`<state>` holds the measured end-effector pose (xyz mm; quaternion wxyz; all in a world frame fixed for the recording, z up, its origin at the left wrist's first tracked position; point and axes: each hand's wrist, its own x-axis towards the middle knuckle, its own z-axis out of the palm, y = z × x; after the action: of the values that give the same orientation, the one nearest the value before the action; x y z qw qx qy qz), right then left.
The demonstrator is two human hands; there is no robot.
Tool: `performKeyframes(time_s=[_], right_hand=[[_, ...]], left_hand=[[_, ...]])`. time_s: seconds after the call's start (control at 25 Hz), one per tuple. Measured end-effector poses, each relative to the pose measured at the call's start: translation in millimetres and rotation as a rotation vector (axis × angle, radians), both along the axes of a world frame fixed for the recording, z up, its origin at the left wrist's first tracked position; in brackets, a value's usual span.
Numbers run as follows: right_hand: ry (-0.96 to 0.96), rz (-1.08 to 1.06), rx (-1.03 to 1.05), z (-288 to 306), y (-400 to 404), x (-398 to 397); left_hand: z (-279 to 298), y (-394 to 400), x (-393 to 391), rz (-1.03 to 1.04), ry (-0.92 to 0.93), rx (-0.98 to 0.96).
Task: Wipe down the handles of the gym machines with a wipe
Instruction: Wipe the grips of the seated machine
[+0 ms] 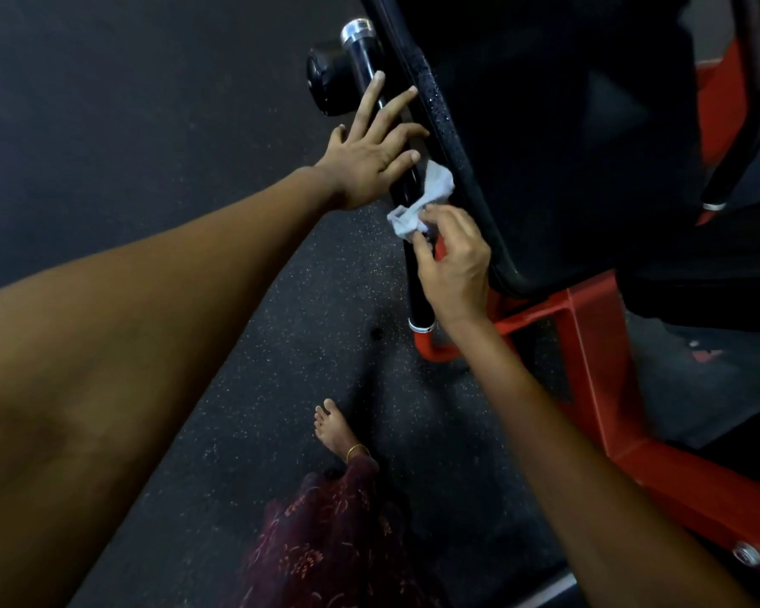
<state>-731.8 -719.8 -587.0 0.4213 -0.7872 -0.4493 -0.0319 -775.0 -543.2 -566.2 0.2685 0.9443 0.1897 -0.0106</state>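
A black handle bar (418, 296) with a chrome cap at its top end runs down the left side of a red-framed gym machine. My left hand (369, 147) lies over the bar's upper part with its fingers spread and straight. My right hand (450, 261) pinches a crumpled grey-white wipe (417, 208) and holds it against the bar just below the left hand. A second black handle (720, 186) with a chrome ring hangs at the machine's right side.
The machine's black pad (545, 147) fills the upper right, above the red steel frame (589, 344). A black round knob (325, 81) sticks out left of the bar. Dark speckled rubber floor (150, 103) lies to the left. My bare foot (336, 432) stands below.
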Motion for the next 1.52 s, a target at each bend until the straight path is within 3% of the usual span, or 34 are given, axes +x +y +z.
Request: performKeyframes(time_s=[0.16, 0.28, 0.4, 0.48, 0.64, 0.72, 0.88, 1.12, 1.28, 1.4, 1.52], right_hand=[[0.022, 0.003, 0.005, 14, 17, 10], [0.035, 0.075, -0.066, 19, 21, 19], [0.143, 0.208, -0.218, 30, 4, 34], [0.138, 0.252, -0.264, 39, 15, 47], [0.115, 0.277, -0.121, 34, 40, 50], [0.087, 0.223, -0.110, 23, 27, 40], [-0.085, 0.154, -0.093, 21, 31, 39], [-0.119, 0.206, -0.080, 44, 138, 63], [-0.115, 0.290, -0.110, 36, 117, 65], [-0.061, 0.372, -0.154, 34, 84, 65], [-0.044, 0.369, -0.161, 43, 111, 76]], left_hand=[[-3, 0, -2, 0.007, -0.011, 0.055], [-1, 2, -8, 0.064, -0.172, 0.105], [13, 23, -3, 0.246, -0.349, 0.100], [22, 42, 5, 0.419, -0.326, 0.103], [25, 62, 25, 0.493, -0.177, -0.218], [24, 62, 29, 0.515, -0.195, -0.339], [17, 64, 27, 0.509, -0.283, -0.415], [13, 70, 23, 0.481, -0.332, -0.465], [17, 66, 21, 0.528, -0.359, -0.648], [19, 34, 20, 0.710, -0.435, -0.750], [9, -38, 18, 0.942, -0.440, -0.839]])
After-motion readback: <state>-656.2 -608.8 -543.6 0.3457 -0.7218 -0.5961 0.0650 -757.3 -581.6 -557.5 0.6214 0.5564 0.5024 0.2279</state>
